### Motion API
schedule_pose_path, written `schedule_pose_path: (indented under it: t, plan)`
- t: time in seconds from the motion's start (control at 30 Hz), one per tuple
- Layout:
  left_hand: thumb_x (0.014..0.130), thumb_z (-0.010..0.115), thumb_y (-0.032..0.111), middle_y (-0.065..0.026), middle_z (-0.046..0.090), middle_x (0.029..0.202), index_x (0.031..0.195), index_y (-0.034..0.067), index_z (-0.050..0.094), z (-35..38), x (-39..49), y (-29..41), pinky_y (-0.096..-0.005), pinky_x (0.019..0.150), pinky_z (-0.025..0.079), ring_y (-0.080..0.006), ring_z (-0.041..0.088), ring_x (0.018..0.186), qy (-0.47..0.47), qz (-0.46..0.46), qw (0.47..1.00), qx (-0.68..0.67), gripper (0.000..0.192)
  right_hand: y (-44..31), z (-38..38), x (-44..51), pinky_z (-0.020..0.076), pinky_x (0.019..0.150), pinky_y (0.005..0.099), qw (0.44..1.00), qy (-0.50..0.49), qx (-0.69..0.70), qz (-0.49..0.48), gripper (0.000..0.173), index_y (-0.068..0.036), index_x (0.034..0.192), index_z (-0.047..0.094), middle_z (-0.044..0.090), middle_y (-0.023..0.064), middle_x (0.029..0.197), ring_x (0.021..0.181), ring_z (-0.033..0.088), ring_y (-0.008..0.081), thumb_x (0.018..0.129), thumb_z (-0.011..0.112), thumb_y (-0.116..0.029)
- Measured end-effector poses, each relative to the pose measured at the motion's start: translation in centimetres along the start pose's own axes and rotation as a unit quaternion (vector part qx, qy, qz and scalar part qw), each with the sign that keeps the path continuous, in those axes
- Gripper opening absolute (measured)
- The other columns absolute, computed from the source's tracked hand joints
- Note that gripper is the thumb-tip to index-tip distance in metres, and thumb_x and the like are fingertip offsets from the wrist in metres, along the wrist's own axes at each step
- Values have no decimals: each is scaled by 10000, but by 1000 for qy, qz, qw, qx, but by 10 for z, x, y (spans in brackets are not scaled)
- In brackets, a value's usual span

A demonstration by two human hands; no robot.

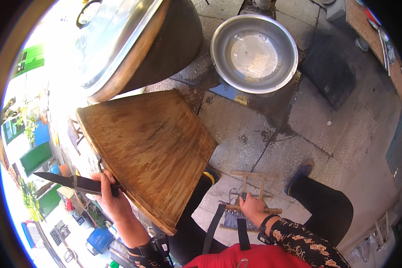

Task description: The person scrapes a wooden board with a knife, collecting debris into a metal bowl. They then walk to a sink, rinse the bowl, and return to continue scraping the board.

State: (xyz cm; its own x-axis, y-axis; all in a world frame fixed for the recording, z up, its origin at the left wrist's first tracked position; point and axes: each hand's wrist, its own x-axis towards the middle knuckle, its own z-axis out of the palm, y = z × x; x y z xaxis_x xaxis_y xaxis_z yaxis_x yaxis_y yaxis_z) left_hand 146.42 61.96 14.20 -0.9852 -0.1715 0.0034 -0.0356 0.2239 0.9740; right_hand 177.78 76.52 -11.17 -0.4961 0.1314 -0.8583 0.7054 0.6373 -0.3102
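My left hand [111,196] is closed around the dark handle of a knife [55,178], whose blade points left. The same hand grips the edge of a large wooden cutting board [150,134] by a metal loop handle [99,163]. The board hangs tilted in front of my left leg. My right hand [252,207] grips a small wooden stool [246,174] with a grey woven seat [236,219]. The stool is low, between my legs; my hand hides part of its frame.
A big round vat [174,50] with a shiny metal lid [120,40] stands beyond the board. Right of it, a metal basin [217,63] holds water on wet paving slabs [241,124]. A dark mat [328,70] and a brown tabletop [365,26] lie at right.
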Motion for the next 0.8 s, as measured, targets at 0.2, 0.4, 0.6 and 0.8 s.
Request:
schedule_pose_path:
  t: [0.2,0.4,0.6,0.8]
  plan:
    - [867,630,75,15,494,718,829,93,521,-4,-4,-10,-209,583,333,-78,446,646,6,68,997,24,117,20,16,22,507,700,489,992,-86,30,-84,460,9,992,584,660,232,807,766,657,394,874,485,-425]
    - [861,670,142,24,514,702,828,85,551,-28,-4,-16,-214,568,365,-66,469,645,-48,78,996,4,136,10,-56,133,512,462,353,976,-200,7,-85,507,58,824,646,637,149,654,479,616,215,880,512,-427]
    - [842,689,123,44,518,711,841,87,570,-50,-20,-15,-214,619,360,-52,466,661,-74,62,993,-70,124,-31,-189,107,499,433,295,945,-50,295,-133,525,47,1096,467,620,121,714,507,629,202,923,504,-448]
    - [759,746,48,44,528,794,1101,37,555,-56,-40,-24,-219,672,453,-59,504,715,-125,101,987,-30,391,-31,-244,60,539,551,316,940,21,319,-120,439,-22,1066,516,626,109,805,627,643,192,913,524,-434]
